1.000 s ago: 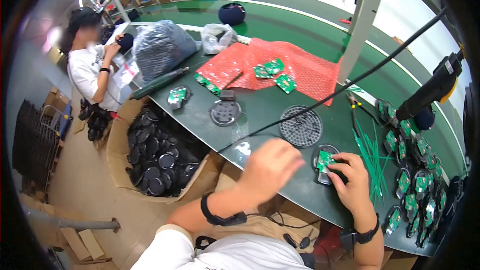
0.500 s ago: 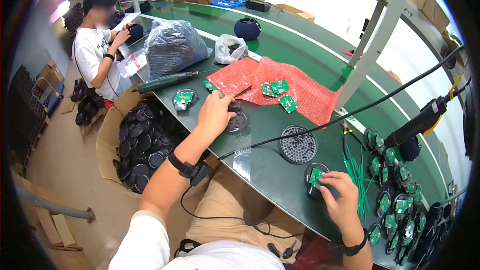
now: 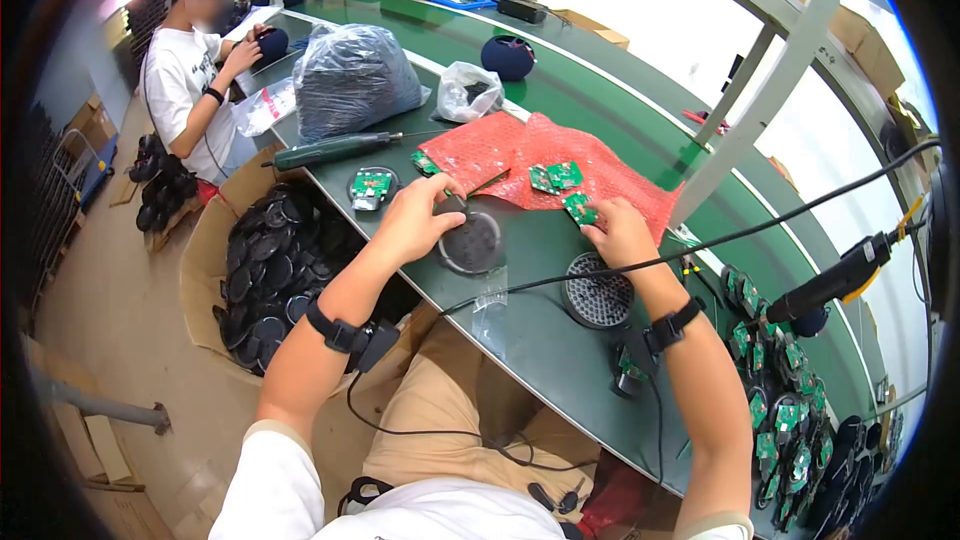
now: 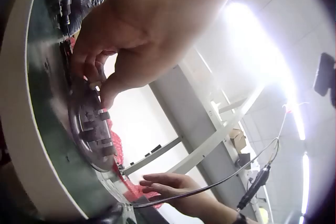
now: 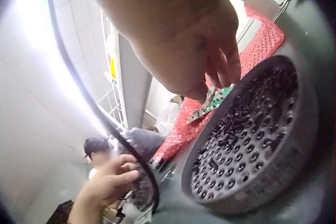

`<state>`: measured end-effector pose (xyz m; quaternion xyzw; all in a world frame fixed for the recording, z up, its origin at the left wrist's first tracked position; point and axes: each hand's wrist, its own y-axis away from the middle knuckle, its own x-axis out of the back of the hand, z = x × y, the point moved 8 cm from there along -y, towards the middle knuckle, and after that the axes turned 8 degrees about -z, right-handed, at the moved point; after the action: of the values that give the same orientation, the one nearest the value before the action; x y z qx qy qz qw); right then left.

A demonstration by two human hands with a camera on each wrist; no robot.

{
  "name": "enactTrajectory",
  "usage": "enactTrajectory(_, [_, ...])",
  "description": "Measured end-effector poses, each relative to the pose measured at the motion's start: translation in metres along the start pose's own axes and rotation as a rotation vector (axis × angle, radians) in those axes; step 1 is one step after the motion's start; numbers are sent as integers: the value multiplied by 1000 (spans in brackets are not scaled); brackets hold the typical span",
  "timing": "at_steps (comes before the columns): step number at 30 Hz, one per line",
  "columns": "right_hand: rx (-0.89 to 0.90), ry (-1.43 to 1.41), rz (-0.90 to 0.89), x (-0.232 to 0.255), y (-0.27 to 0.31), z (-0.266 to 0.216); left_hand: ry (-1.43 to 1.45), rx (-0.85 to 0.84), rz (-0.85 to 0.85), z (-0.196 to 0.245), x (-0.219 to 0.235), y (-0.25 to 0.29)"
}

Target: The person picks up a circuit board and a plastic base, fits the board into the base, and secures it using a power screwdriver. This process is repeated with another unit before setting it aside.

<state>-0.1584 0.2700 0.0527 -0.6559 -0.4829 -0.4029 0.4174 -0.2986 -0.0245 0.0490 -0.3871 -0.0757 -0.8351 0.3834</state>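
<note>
My left hand (image 3: pixel 408 225) pinches the upper rim of a black round plastic disc (image 3: pixel 470 248) near the table's front edge. Raised pegs cover the inner face of that disc (image 4: pixel 92 129) in the left wrist view. Farther right, my right hand (image 3: pixel 622 235) pinches a green circuit board (image 3: pixel 575 207) at the edge of the red bubble wrap (image 3: pixel 635 185). More green boards (image 3: pixel 556 177) lie on the wrap beside it. Just under the right hand stands a round black tray (image 5: pixel 249 148) full of holes and small black pieces.
A disc with a board (image 3: pixel 372 188) lies left; another (image 3: pixel 628 377) sits below my right wrist. Many board-fitted discs (image 3: pixel 790 420) crowd the right side. A box of black discs (image 3: pixel 265 275) stands left. A cable (image 3: pixel 740 248) crosses the table toward a hanging power screwdriver (image 3: pixel 830 285).
My left hand went left to the black disc. My right hand let go of the board-fitted disc at the front right and reached forward to a green board on the bubble wrap.
</note>
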Motion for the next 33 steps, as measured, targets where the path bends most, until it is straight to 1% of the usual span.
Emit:
enactTrajectory(1, [10, -3, -3, -2, -7, -3, -3, 7, 7, 2, 4, 8])
enactTrajectory(3, [-116, 84, -44, -8, -18, 3, 593, 95, -59, 1, -2, 28])
enactTrajectory(5, [-121, 134, -20, -4, -25, 0, 787, 22, -103, 22, -7, 51])
enactTrajectory(7, [-154, 182, -53, -7, -32, 11, 794, 23, -143, 38, -14, 70])
enactTrajectory(8, [-172, 158, 6, -4, -31, 14, 805, 34, -152, 45, -19, 81])
enactTrajectory(9, [-179, 164, 4, -1, -31, 15, 820, 41, -164, 54, -24, 91])
enactTrajectory(10, [-198, 58, 110, 12, -26, 19, 811, 77, -192, 62, -30, 101])
enactTrajectory(11, [-221, -46, 217, 25, -14, 26, 769, 65, -233, 64, -42, 110])
enactTrajectory(12, [-225, -60, 269, 37, -1, 28, 734, 93, -258, 66, -54, 117])
enactTrajectory(13, [-243, -48, 270, 46, 14, 29, 698, 119, -281, 70, -64, 124])
enactTrajectory(14, [-285, -280, 263, 51, 33, 34, 579, 60, -258, 78, -66, 127])
enactTrajectory(15, [-323, -515, 259, 57, 55, 34, 586, 53, -275, 83, -77, 128])
enactTrajectory(16, [-393, -697, 210, 64, 82, 18, 505, 0, -225, 87, -82, 128])
enactTrajectory(17, [-400, -941, 219, 64, 111, 9, 423, -51, -173, 92, -85, 127])
enactTrajectory(18, [-399, -1184, 229, 62, 141, -1, 413, -41, -195, 93, -91, 126])
enactTrajectory(19, [-373, -1351, 212, 60, 170, -23, 418, -45, -204, 96, -95, 127])
enactTrajectory(20, [-312, -1473, 140, 53, 197, -42, 403, -73, -173, 99, -96, 129])
enactTrajectory(21, [-283, -1555, 119, 43, 222, -60, 386, -102, -143, 102, -97, 130])
enactTrajectory(22, [-269, -1609, 106, 30, 242, -74, 387, -105, -157, 104, -99, 131])
enactTrajectory(23, [-239, -1599, 134, 14, 259, -79, 327, -112, -146, 107, -98, 133])
enactTrajectory(25, [-110, -1326, 117, 3, 272, -92, 257, -121, -149, 114, -96, 138])
enactTrajectory(26, [-73, -1276, 166, -1, 271, -91, 129, -123, -132, 121, -92, 141])
enactTrajectory(27, [-77, -1287, 173, -6, 270, -85, -1, -125, -112, 125, -90, 144])
enactTrajectory(28, [-50, -1125, 217, -2, 269, -79, -12, -124, -122, 125, -93, 145])
enactTrajectory(29, [-25, -962, 257, 2, 268, -74, -53, -153, -92, 126, -95, 147])
enactTrajectory(30, [-56, -918, 277, 3, 266, -66, -94, -182, -61, 129, -97, 150])
enactTrajectory(33, [-152, -880, 296, 6, 262, -43, -154, -147, -116, 134, -107, 155])
